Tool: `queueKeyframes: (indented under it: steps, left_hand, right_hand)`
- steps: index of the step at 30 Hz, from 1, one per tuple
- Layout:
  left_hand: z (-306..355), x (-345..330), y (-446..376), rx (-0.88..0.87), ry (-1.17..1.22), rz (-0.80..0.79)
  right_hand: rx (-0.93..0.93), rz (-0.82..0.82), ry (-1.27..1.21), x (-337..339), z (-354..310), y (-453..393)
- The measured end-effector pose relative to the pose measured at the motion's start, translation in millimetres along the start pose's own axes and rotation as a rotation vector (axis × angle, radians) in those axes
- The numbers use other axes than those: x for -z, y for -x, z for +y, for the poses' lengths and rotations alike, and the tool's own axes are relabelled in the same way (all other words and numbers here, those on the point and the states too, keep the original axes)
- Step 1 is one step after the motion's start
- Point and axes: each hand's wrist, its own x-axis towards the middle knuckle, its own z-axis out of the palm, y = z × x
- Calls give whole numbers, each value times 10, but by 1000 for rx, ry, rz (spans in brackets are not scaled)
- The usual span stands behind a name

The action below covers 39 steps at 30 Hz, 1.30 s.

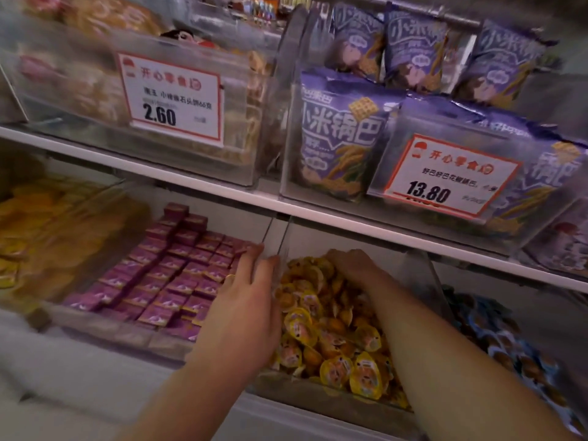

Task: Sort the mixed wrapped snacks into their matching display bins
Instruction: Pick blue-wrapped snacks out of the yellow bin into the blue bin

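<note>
Two clear bins sit side by side on the lower shelf. The left one holds rows of small purple wrapped squares (165, 275). The right one is heaped with yellow-orange round wrapped snacks (331, 332). My left hand (248, 297) lies with straight fingers over the clear divider (276, 240) between the two bins, fingertips at the back purple rows. My right hand (353, 265) reaches deep into the yellow pile at the back of its bin, fingers curled down among the snacks; whether it grips one is hidden.
Above, a white shelf edge (191, 183) carries clear bins: purple rice-crisp bags (343, 138) with a 13.80 price card (445, 176), and pale snacks behind a 2.60 card (171, 97). Yellow packets (47, 224) fill the far-left bin, blue-wrapped snacks (509, 342) the far-right one.
</note>
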Motion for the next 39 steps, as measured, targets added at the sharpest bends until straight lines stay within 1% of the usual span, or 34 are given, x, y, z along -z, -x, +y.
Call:
queueKeyframes:
  steps: [2, 5, 7, 8, 11, 12, 13, 14, 16, 18, 19, 21, 23, 25, 27, 29, 32, 33, 35, 37, 39]
  left_hand:
    - [38, -9, 7, 24, 7, -3]
    - [57, 14, 14, 46, 4, -46]
    - [41, 25, 13, 65, 10, -51]
    - [33, 30, 12, 75, 20, -47]
    - [22, 44, 14, 85, 41, -49]
    - [22, 51, 12, 90, 51, -51]
    - [23, 59, 9, 93, 61, -52]
    - [26, 64, 7, 94, 68, -57]
    - [25, 64, 9, 98, 68, -76]
    - [16, 64, 13, 103, 63, -80]
    - [12, 62, 16, 97, 63, -75]
    - [4, 56, 18, 86, 59, -60]
    - [9, 40, 20, 94, 40, -51]
    - [25, 21, 20, 99, 7, -42]
    - [42, 14, 22, 95, -17, -38]
    - [49, 25, 23, 86, -38, -43]
    - [69, 61, 22, 67, -131, -48]
    - [89, 71, 18, 38, -180, -41]
    - [147, 68, 4, -64, -211, -18]
    - [220, 32, 2, -198, -158, 1]
    - [281, -16, 26, -268, -75, -54]
  right_hand:
    - [0, -159, -275, -207, -101, 56]
    - [12, -195, -578, -368, -184, 115]
    - [11, -282, -756, -355, -249, 136]
    - [11, -320, -813, -326, -277, 145]
    - [65, -463, -849, -124, -264, 185]
    - [83, -512, -831, -42, -241, 211]
    - [104, -526, -752, 37, -219, 247]
    - [130, -498, -612, 111, -185, 276]
    - [183, -360, -209, 249, -116, 351]
    - [242, -290, 191, 378, -52, 414]
    - [265, -272, 325, 443, -13, 451]
    - [301, -246, 468, 535, 68, 517]
    - [321, -223, 531, 543, 106, 596]
    - [367, -128, 561, 480, 82, 611]
    - [440, -44, 508, 380, 14, 531]
    - [448, -75, 482, 283, -1, 396]
    - [334, -195, 619, 140, 119, 191]
    - [303, -216, 628, 104, 155, 150]
    - [298, -178, 618, 52, 172, 97]
    - [323, -102, 630, 14, 148, 70]
    - [346, -27, 623, -15, 128, 63]
